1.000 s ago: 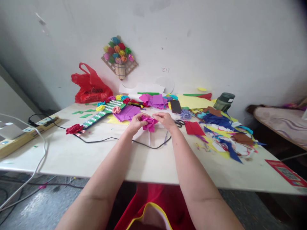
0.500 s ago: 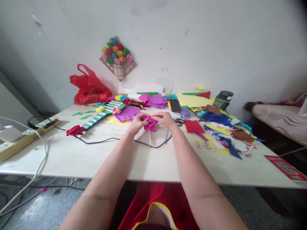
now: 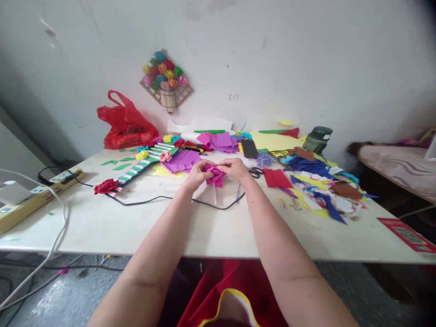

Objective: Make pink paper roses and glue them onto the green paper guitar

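Above the middle of the white table [image 3: 153,231], a magenta paper flower [image 3: 215,176] is held between both hands, with a pale strip hanging below it. My left hand [image 3: 200,175] pinches the flower's left side. Fingers of my right hand [image 3: 235,169] are closed on its upper right edge. Black scissors [image 3: 255,172] lie just right of my right hand. Purple paper sheets [image 3: 184,161] are behind and left of my left hand. A green and white striped panel [image 3: 150,160] with paper roses stands farther left.
A black cable [image 3: 160,197] crosses the table below the hands. At the left are a power strip [image 3: 51,190] and a red bag [image 3: 127,127]. Paper scraps [image 3: 313,177], red paper [image 3: 277,178], a phone [image 3: 250,148], yarn [image 3: 264,159] and a dark bottle [image 3: 318,139] are at the right.
The view has shifted slightly. Both hands remain on the magenta flower, which looks slightly turned, with its petals a little more visible.
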Motion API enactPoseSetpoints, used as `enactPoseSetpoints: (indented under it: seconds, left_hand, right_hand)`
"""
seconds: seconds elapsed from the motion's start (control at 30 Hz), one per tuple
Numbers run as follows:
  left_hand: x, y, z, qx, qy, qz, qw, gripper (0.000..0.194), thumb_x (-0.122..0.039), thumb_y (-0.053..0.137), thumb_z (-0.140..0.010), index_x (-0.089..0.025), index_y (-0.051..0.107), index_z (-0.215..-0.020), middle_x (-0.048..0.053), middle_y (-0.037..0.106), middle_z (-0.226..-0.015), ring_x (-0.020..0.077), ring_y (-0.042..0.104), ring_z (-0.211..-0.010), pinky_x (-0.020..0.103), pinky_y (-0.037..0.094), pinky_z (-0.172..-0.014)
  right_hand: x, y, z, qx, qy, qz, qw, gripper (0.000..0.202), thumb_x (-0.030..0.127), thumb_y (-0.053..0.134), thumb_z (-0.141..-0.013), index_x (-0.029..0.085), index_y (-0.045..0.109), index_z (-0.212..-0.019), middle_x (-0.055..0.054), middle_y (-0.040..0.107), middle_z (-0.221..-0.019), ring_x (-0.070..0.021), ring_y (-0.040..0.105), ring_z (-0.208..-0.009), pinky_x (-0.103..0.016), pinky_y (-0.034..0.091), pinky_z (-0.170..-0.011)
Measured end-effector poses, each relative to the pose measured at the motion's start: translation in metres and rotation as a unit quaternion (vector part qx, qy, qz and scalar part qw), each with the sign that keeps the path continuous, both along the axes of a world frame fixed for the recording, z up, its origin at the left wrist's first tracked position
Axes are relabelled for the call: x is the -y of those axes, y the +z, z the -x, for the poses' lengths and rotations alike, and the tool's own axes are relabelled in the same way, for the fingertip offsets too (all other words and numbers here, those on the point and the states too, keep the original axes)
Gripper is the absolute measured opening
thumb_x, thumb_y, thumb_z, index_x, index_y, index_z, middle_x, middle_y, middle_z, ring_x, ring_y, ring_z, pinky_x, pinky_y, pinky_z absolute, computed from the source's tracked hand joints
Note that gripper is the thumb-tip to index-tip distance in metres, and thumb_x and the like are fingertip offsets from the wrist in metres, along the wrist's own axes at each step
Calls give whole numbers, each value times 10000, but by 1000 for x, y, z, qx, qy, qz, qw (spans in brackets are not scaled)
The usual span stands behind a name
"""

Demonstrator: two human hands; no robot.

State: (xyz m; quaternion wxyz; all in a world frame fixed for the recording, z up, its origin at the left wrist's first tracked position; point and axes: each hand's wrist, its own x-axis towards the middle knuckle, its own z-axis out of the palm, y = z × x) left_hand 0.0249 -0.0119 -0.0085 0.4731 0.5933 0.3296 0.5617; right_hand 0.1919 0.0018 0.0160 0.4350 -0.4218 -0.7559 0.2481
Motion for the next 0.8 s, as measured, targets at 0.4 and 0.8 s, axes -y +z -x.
enactPoseSetpoints:
  seconds: [0.4, 0.8]
  left_hand:
    - [1, 1, 0, 4, 6, 0, 1000, 326, -140, 703, -523, -149, 558, -815, -37, 562, -642, 84, 513, -535, 211, 410, -516]
    - [0, 0, 2, -3, 19, 7, 1000, 323, -114, 691, -516, -128, 572, -815, -22, 559, -661, 89, 525, -565, 208, 420, -514]
  right_hand:
    - [0, -1, 0, 22, -5, -11, 1000, 140, 227, 664, -700, 188, 760, -795, -36, 732, -769, -156, 650, -707, -253, 488, -665]
    - [1, 0, 3, 31, -14, -12, 999, 149, 258, 700, -673, 172, 759, -779, -57, 729, -766, -165, 646, -695, -263, 485, -659]
